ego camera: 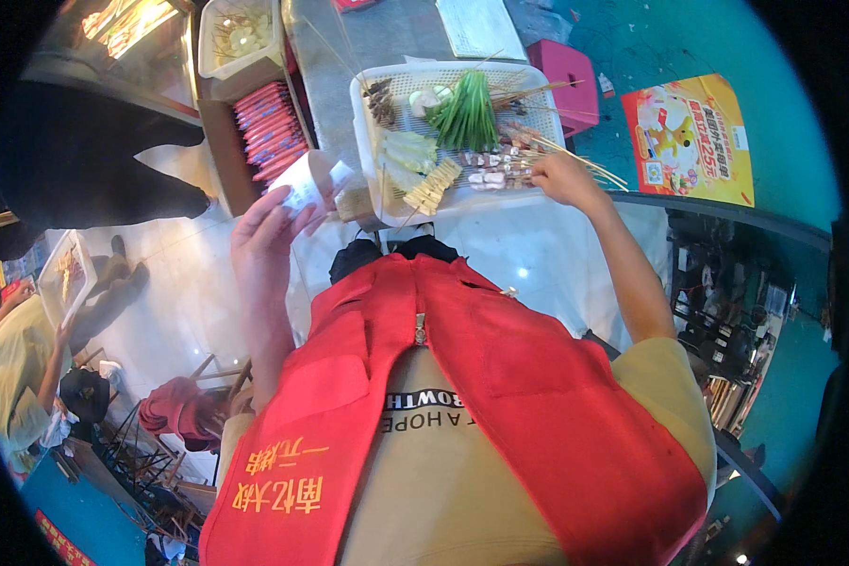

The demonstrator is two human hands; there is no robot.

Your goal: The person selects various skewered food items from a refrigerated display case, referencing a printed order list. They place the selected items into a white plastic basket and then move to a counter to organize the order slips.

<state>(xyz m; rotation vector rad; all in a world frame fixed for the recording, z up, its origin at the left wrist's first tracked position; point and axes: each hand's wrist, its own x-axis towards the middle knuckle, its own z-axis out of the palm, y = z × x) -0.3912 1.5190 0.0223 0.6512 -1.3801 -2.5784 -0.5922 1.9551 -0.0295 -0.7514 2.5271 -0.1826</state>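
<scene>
My left hand (272, 219) holds up a curled slip of white printed paper (303, 185) at the near left of a white perforated plastic basket (456, 214). At the basket's right side, my right hand (566, 180) has its fingers closed around the wooden sticks of some meat skewers (492, 177). Other bare sticks (601, 168) fan out past that hand. Inside the basket lie a bunch of green chives (467, 113), leafy lettuce skewers (407, 152), yellowish tofu-like skewers (433, 187), pale round slices (430, 100) and dark skewers (380, 102).
The basket rests on a grey metal counter (325, 78). Left of it are a cardboard box (230, 156) of red-wrapped sausages (269, 131) and a white tub (272, 49) of skewers. A pink stool (566, 78) and a poster (690, 141) are right. Another person (14, 361) carries a basket at left.
</scene>
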